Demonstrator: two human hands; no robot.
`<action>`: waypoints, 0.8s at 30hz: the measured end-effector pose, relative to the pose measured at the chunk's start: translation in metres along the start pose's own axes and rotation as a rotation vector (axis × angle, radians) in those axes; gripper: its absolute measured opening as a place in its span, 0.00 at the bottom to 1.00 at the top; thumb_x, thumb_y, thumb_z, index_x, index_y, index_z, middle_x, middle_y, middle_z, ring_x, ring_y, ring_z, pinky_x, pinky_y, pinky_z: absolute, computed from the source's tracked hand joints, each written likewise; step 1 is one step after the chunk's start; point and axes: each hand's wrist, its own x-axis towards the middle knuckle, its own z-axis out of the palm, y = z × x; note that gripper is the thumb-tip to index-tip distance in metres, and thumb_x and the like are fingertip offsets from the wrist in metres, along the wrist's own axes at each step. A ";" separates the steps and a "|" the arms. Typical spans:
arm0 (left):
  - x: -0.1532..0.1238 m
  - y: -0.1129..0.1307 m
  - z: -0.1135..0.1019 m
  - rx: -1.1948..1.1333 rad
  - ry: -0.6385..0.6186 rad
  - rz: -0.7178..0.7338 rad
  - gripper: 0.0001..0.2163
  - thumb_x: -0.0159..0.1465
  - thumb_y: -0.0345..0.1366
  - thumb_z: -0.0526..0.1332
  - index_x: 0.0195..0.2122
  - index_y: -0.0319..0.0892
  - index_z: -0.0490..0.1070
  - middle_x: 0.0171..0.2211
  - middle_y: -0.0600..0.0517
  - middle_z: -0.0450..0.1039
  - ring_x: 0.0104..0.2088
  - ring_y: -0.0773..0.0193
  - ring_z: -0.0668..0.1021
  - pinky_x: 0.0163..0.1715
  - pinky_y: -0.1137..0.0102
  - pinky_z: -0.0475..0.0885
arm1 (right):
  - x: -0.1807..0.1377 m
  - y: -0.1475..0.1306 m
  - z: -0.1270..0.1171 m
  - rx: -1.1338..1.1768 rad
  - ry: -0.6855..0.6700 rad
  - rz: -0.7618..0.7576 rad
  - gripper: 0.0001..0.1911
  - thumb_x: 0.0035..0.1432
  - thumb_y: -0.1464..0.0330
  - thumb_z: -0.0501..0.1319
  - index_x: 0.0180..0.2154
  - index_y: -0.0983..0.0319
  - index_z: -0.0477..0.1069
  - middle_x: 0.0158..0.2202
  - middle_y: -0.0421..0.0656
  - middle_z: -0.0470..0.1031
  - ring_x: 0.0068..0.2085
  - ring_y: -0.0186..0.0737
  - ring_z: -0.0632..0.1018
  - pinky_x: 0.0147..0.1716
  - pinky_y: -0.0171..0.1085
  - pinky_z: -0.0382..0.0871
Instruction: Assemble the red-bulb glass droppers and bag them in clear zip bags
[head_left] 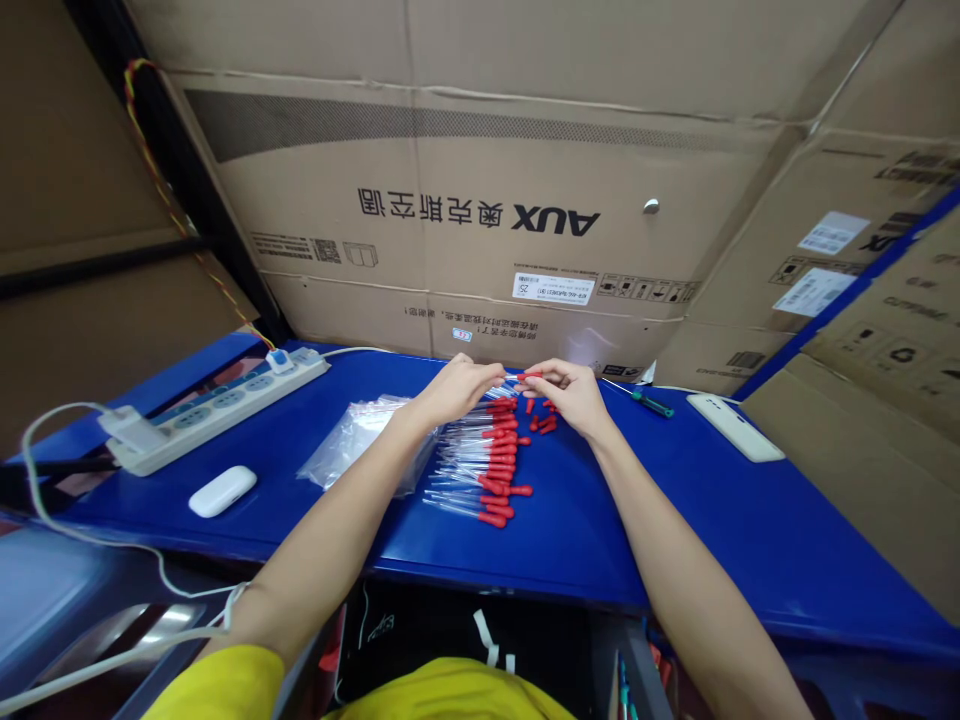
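At the back of the blue table, my left hand pinches the clear tube of a dropper. Its fingers are closed. My right hand is closed on the red rubber bulb at the dropper's other end, and the two hands are close together. Below them lies a row of droppers with clear tubes to the left and red bulbs to the right. Several loose red bulbs are scattered under my right hand. A clear plastic bag lies beside the row, partly behind my left forearm.
On the left are a white power strip with a plugged-in charger and a white earbud case. A green-handled screwdriver and a pale phone-shaped object lie to the right. Cardboard stands behind the blue table.
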 end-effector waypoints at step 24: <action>0.001 -0.002 0.006 0.006 0.046 0.025 0.19 0.81 0.45 0.45 0.43 0.44 0.72 0.32 0.51 0.78 0.32 0.58 0.77 0.43 0.64 0.63 | 0.000 0.000 0.000 0.004 0.005 -0.013 0.23 0.49 0.49 0.78 0.38 0.58 0.82 0.34 0.45 0.88 0.39 0.52 0.89 0.45 0.49 0.87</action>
